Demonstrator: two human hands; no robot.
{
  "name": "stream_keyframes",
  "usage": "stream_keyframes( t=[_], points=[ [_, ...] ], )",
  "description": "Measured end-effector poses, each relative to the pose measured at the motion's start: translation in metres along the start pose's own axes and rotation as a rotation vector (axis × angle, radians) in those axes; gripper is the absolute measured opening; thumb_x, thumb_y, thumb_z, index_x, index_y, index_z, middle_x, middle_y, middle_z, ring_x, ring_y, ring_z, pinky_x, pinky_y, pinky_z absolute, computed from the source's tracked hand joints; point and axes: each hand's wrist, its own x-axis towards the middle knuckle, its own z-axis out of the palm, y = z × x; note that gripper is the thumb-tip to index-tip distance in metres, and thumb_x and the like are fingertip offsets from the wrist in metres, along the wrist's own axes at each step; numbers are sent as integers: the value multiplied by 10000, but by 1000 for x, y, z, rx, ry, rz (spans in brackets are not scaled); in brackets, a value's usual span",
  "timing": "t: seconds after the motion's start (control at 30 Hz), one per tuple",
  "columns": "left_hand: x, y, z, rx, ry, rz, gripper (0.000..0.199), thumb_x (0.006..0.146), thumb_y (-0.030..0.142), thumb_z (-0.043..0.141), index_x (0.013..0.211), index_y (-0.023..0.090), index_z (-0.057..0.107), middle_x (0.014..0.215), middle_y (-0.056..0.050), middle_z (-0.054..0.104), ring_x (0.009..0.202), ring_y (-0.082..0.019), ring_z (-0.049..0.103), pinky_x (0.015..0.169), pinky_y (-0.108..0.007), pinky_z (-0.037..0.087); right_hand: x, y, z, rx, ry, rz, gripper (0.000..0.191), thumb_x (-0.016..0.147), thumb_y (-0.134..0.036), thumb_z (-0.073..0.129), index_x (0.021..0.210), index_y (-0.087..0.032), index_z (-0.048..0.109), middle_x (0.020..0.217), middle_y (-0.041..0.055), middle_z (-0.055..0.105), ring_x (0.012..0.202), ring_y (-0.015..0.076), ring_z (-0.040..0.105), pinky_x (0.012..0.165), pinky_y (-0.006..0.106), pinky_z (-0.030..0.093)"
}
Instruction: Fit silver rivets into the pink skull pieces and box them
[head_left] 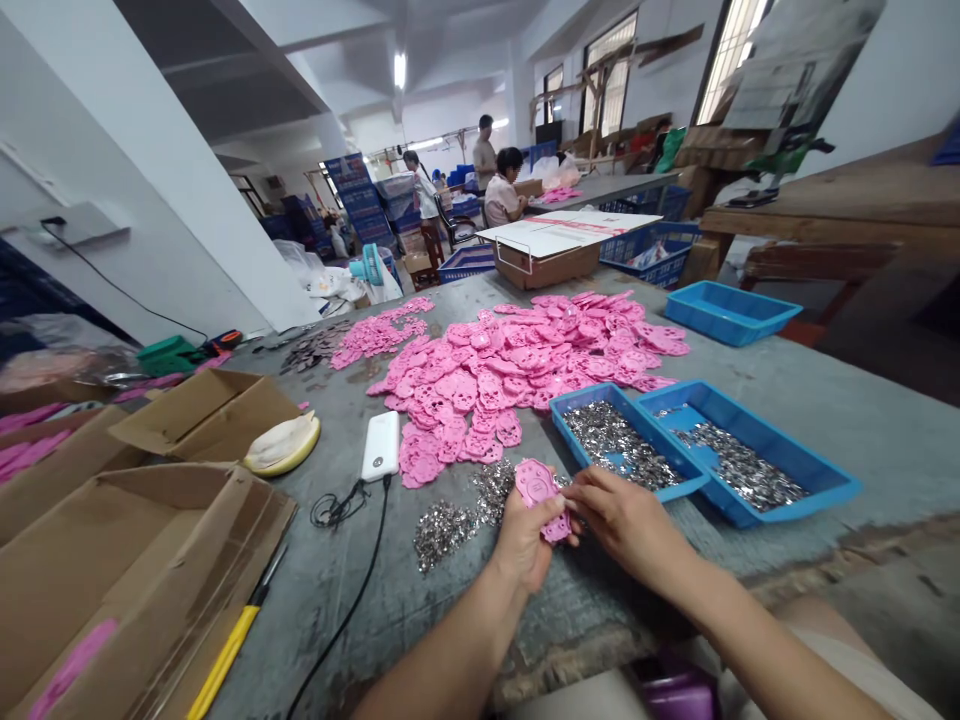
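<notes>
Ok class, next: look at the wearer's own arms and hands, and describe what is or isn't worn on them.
The left hand and right hand are both bare, with no gloves. The left forearm and right forearm show no sleeves, and no watch or bracelet is visible at either wrist. The fingers are too small to tell whether a thin ring is worn.

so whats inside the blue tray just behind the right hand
Small shiny metal pieces, with a few patches of the tray's blue bottom showing. Whatever lies under the heaped pieces is covered.
</notes>
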Motion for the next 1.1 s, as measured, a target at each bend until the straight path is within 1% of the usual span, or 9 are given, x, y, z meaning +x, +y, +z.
stream_keyframes(
  t=[0.13,0.27,0.33,0.43,0.5,0.67,0.8,0.97,1.1],
  points=[
    [1,2,1,-33,20,-2,729,426,309,871,1017,155,472,597,28,591,435,-109,535,359,-185,394,-3,-5,10,187,67,82,283,901,-253,438,954,-256,716,848,62,634,728,178,648,637,295,530],
    [1,3,1,-46,55,23,756,404,262,863,1052,154,488,657,23,609,468,-107,548,365,-188,408,-3,-8,16,286,163,144,209,865,-253,487,897,-239,693,849,56,636,771,189,651,676,308,529],
    [0,3,1,-38,53,43,729,411,256,855,1042,155,504,672,20,613,480,-102,550,377,-185,408,-2,-9,16,298,205,157,158,855,-253,506,821,-227,658,820,48,641,756,190,643,664,307,517],
    [-1,4,3,5,56,91,707,422,262,853,1036,150,521,663,19,615,484,-96,540,401,-183,398,0,-9,16,306,253,120,185,862,-259,514,697,-220,587,747,32,628,678,173,617,609,285,491],
    [-2,4,4,36,74,122,707,428,271,851,1043,138,529,657,15,619,490,-99,537,417,-189,397,0,-8,16,302,282,68,213,874,-256,509,675,-217,572,735,31,624,671,165,614,602,272,485],
    [-2,4,5,119,123,155,649,443,231,827,1039,129,591,675,10,632,539,-105,549,498,-213,423,-1,-9,18,210,284,11,198,901,-246,484,749,-219,607,778,47,630,706,172,623,613,275,492],
    [-1,0,3,206,154,209,559,496,195,785,1029,131,631,684,12,631,541,-91,526,526,-217,420,-3,-9,22,173,312,42,168,900,-254,488,770,-218,589,784,41,627,711,179,623,621,287,485],
    [0,-2,0,221,152,261,519,547,178,744,1050,138,622,666,30,611,527,-81,499,519,-211,416,0,-10,23,231,305,133,171,873,-269,536,710,-218,545,706,5,589,602,158,568,564,277,425],
    [2,-3,-3,237,166,295,498,533,163,743,1021,153,641,702,27,622,577,-85,521,549,-201,438,3,-11,24,350,291,163,238,865,-310,553,650,-217,513,697,11,575,649,164,558,612,282,427]
  ],
)
